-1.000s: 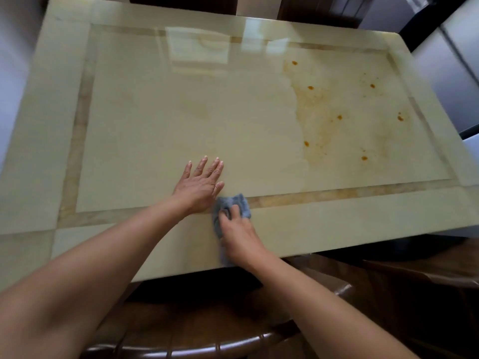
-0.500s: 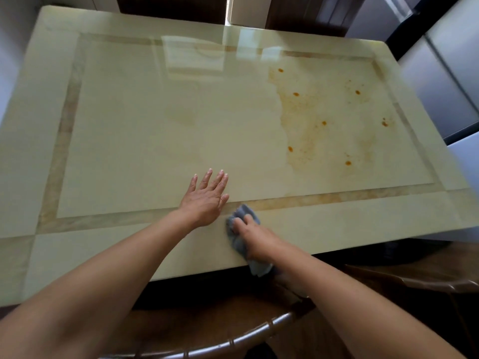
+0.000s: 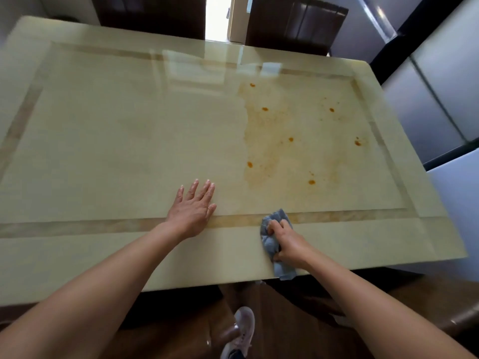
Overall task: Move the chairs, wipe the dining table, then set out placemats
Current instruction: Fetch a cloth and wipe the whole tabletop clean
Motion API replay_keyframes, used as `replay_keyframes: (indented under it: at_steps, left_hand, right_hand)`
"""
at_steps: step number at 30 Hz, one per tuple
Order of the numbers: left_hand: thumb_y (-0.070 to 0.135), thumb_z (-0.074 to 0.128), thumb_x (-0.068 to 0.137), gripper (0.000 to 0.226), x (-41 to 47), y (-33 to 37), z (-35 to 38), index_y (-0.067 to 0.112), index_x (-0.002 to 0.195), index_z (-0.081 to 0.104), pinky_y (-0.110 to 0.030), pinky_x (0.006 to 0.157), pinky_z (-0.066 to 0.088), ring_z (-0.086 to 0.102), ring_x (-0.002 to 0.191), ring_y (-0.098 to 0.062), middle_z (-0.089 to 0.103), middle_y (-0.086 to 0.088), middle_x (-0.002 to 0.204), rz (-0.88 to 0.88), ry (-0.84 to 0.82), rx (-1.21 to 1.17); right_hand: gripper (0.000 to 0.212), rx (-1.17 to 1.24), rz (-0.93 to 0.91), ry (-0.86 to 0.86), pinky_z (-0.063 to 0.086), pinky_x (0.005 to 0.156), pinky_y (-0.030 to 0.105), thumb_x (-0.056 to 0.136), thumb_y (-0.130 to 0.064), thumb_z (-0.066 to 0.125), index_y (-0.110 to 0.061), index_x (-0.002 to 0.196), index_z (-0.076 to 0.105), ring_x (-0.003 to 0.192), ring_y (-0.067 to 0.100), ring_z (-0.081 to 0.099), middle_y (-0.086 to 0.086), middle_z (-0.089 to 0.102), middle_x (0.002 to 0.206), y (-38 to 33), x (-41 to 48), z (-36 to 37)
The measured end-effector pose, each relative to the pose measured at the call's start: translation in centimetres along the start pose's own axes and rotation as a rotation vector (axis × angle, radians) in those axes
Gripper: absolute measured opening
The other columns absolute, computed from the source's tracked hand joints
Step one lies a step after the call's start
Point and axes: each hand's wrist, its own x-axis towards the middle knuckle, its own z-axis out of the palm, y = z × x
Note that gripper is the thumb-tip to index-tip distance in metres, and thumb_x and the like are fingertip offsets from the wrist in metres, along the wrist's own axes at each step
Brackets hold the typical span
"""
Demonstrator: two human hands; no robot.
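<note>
A glossy cream dining table (image 3: 108, 130) with a tan inlaid border fills the view. Its right half carries a yellowish smear with several orange spots (image 3: 290, 139). My left hand (image 3: 193, 209) lies flat on the tabletop near the front inlay, fingers straight. To its right, my right hand (image 3: 289, 242) grips a crumpled grey-blue cloth (image 3: 272, 238) and presses it on the front border strip; the cloth's lower end hangs over the table's near edge. The smear lies just beyond the cloth.
Two dark brown chairs stand behind the far edge, one (image 3: 295, 24) at the right and one (image 3: 153, 14) at the left. Grey cabinet panels (image 3: 435, 81) flank the table's right side. My shoe (image 3: 242, 330) shows on the wooden floor below.
My right hand has slid the cloth to the right along the front border, away from my left hand. The left hand stays flat in place. The view has shifted.
</note>
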Motion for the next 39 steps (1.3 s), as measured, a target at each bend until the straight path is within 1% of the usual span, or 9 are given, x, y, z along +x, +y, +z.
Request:
replay_keyframes:
  at_steps: [4,7,11,16,20,23,28,32,39]
  left_hand:
    - [0.039,0.008,0.102,0.056,1.2,1.8,-0.3,0.022,0.150,-0.014,-0.043,0.118,-0.011,-0.020,0.145,-0.018,-0.019,0.007,0.158,-0.072,-0.004,0.004]
    - [0.039,0.010,0.102,0.056,2.0,2.6,-0.8,0.022,0.150,-0.012,-0.042,0.118,-0.009,-0.019,0.146,-0.017,-0.017,0.007,0.158,-0.115,0.036,-0.018]
    - [0.039,0.010,0.102,0.056,2.8,2.9,-1.6,0.021,0.150,-0.011,-0.042,0.118,-0.009,-0.018,0.146,-0.017,-0.017,0.007,0.158,-0.130,0.060,-0.008]
    - [0.039,0.009,0.102,0.056,5.3,3.1,-2.5,0.023,0.150,-0.014,-0.040,0.117,-0.012,-0.021,0.145,-0.016,-0.019,0.008,0.158,-0.108,0.069,-0.001]
    - [0.041,0.009,0.101,0.057,8.1,2.7,-3.5,0.023,0.150,-0.014,-0.041,0.117,-0.011,-0.020,0.145,-0.017,-0.019,0.008,0.158,-0.076,0.092,0.032]
    - [0.041,0.008,0.101,0.057,9.7,2.0,-4.1,0.021,0.150,-0.013,-0.042,0.118,-0.010,-0.019,0.146,-0.018,-0.019,0.005,0.158,-0.074,0.100,0.072]
    - [0.039,0.009,0.101,0.058,10.9,0.9,-4.1,0.017,0.150,-0.014,-0.042,0.118,-0.011,-0.019,0.146,-0.016,-0.020,0.002,0.158,-0.096,0.068,0.063]
    - [0.036,0.011,0.102,0.058,11.3,0.5,-4.1,0.016,0.150,-0.015,-0.042,0.118,-0.010,-0.017,0.146,-0.016,-0.022,0.002,0.157,-0.077,0.049,0.052]
    - [0.035,0.012,0.102,0.055,11.4,-0.1,-5.1,0.019,0.151,-0.009,-0.042,0.118,-0.008,-0.012,0.147,-0.013,-0.016,0.005,0.159,-0.039,0.022,0.032]
  right_hand:
    - [0.078,0.112,0.031,0.073,0.050,0.079,0.037,0.073,-0.007,0.067,-0.029,0.135,0.023,0.101,0.032,0.057,0.007,0.030,0.137,3.5,0.9,-0.6]
    - [0.093,0.094,0.006,0.148,0.040,0.099,0.035,0.078,-0.002,0.060,-0.016,0.150,0.004,0.130,0.033,0.038,0.009,0.016,0.148,3.4,1.6,-0.7]
    - [0.075,-0.002,-0.231,0.191,0.035,0.106,0.038,0.081,0.001,0.049,-0.007,0.148,0.014,0.126,0.031,0.030,0.010,0.026,0.140,-2.2,1.7,0.7]
    - [0.061,-0.181,-0.357,0.434,0.035,0.086,0.038,0.079,-0.022,0.043,-0.014,0.140,0.042,0.106,0.027,0.049,0.006,0.050,0.128,-7.5,4.8,3.2]
    - [0.058,-0.283,-0.230,0.540,0.010,0.110,0.047,0.078,-0.025,0.037,-0.013,0.132,0.054,0.132,0.034,0.039,0.007,0.050,0.141,-4.8,9.3,0.5]
    - [0.056,-0.261,-0.050,0.564,0.016,0.108,0.045,0.075,-0.018,0.034,-0.010,0.122,0.063,0.121,0.037,0.055,0.011,0.058,0.132,-0.6,11.5,-2.2]
    - [0.069,-0.197,0.162,0.529,-0.003,0.116,0.042,0.079,-0.018,0.014,-0.009,0.145,0.032,0.143,0.036,0.021,0.011,0.027,0.154,6.3,10.5,-3.6]
    - [0.063,-0.092,0.236,0.679,0.018,0.117,0.046,0.082,-0.011,0.019,0.002,0.140,0.039,0.140,0.038,0.027,0.020,0.035,0.149,5.0,11.2,-3.1]
    - [0.058,-0.064,-0.218,0.523,0.019,0.113,0.038,0.079,-0.012,0.034,-0.008,0.135,0.047,0.137,0.028,0.033,0.008,0.048,0.143,-5.9,12.2,0.0]
